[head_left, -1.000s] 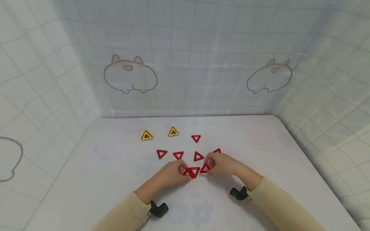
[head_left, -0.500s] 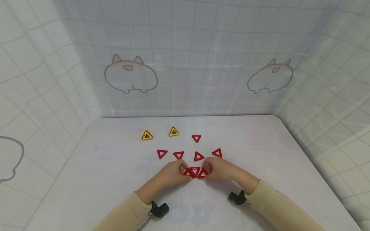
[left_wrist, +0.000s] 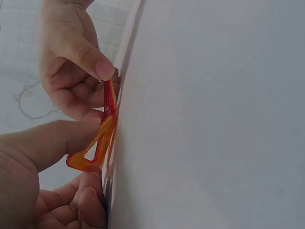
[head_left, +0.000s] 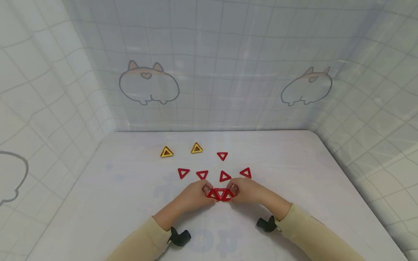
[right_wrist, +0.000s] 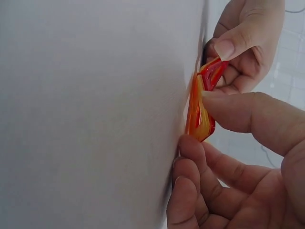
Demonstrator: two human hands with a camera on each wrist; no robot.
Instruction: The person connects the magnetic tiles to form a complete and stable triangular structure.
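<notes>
Three red triangle tiles stand side by side in a row between the hands, the middle triangle tile [head_left: 220, 190] pointing down. My left hand [head_left: 197, 196] pinches the left triangle tile [head_left: 210, 195] between thumb and fingers. With its own thumb and fingers my right hand [head_left: 247, 191] pinches the right triangle tile [head_left: 231, 197]. Edges of the three meet or overlap in the head view. In the left wrist view the near tile [left_wrist: 81, 162] looks orange and see-through, with an open centre. The right wrist view shows the pinched tile [right_wrist: 207, 125] close to the table, partly hidden by the thumb.
Beyond the hands, several loose red triangles lie on the white table [head_left: 277, 152], among them a far red triangle [head_left: 222, 158] and a left red triangle [head_left: 179, 173]. Two yellow triangles, a left one [head_left: 167, 156] and a right one [head_left: 197, 151], lie farther back. A curtain [head_left: 228, 90] surrounds the table.
My right hand has moved left and slightly down with its triangle tile, bringing it against the middle one. The red triangle behind that hand is now fully visible. My left hand stays nearly still.
</notes>
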